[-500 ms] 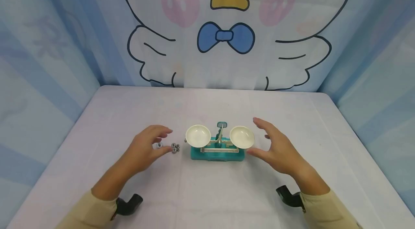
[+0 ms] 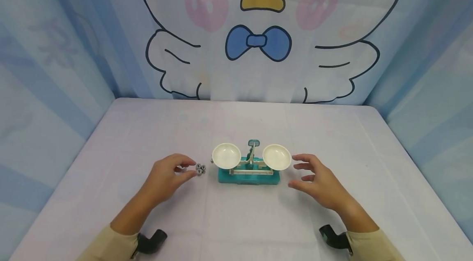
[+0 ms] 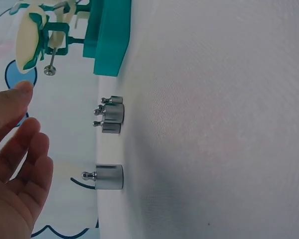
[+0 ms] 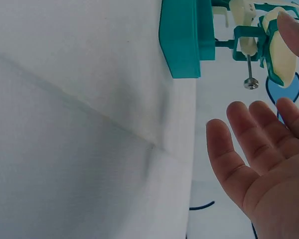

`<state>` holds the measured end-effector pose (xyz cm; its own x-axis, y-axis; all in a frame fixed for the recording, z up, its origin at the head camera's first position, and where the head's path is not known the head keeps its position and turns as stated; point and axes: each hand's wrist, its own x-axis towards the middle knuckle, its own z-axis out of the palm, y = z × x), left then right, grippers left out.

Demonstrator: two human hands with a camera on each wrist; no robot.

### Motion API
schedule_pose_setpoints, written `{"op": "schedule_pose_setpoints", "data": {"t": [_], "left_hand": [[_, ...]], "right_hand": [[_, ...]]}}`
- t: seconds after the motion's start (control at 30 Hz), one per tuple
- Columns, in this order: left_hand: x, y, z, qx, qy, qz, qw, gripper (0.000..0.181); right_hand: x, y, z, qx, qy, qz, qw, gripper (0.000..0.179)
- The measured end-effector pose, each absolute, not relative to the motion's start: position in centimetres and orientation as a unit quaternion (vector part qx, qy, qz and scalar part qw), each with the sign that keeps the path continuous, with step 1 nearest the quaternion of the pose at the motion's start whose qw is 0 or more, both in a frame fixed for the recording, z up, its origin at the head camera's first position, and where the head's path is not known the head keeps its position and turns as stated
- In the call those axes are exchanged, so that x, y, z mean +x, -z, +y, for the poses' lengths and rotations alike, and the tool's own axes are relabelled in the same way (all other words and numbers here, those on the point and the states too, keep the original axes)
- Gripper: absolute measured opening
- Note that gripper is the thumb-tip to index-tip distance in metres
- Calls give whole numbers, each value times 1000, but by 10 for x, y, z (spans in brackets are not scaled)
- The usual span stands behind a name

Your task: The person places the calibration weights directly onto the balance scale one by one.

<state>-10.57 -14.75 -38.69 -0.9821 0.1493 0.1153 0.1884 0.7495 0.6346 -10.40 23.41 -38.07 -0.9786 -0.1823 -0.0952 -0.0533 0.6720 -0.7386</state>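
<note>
Balance of teal plastic (image 2: 248,178), topped by two round cream pans (image 2: 226,156), stands on a pale, cloth-covered bench (image 2: 240,220) between two bare hands. The left hand (image 2: 168,177), thumb and fingers parted around nothing, hovers beside a tight cluster of small silver metal cylinders with knobs (image 3: 113,113); a larger knobbed silver cylinder (image 3: 109,177) stands apart from them. The right hand (image 2: 321,181), also holding nothing, its fingers loosely spread, hangs just beside one pan; whether a fingertip meets the rim cannot be told. A slight inward drift there could knock the pan or jog the beam's slender silver end screw (image 4: 251,83). On the other side, the cylinders stand so close together that a pinch at one might topple its neighbors, and the smooth metal could slip and roll.
</note>
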Motion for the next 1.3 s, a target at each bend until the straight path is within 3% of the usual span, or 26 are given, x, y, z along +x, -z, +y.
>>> {"op": "schedule_pose_setpoints", "data": {"t": [0.37,0.7,1.03,1.3], "left_hand": [[-113,397,-146,-75,327,-942,7,20],[-131,396,-146,-55,318,-945,-52,24],[-144,402,-147,-46,308,-946,-94,24],[-149,404,-146,-65,305,-942,-120,26]], "right_hand": [[-107,387,232,-75,390,910,116,57],[-114,402,231,-116,386,908,111,39],[-122,407,226,-66,383,910,145,36],[-126,406,221,-62,382,911,139,31]]}}
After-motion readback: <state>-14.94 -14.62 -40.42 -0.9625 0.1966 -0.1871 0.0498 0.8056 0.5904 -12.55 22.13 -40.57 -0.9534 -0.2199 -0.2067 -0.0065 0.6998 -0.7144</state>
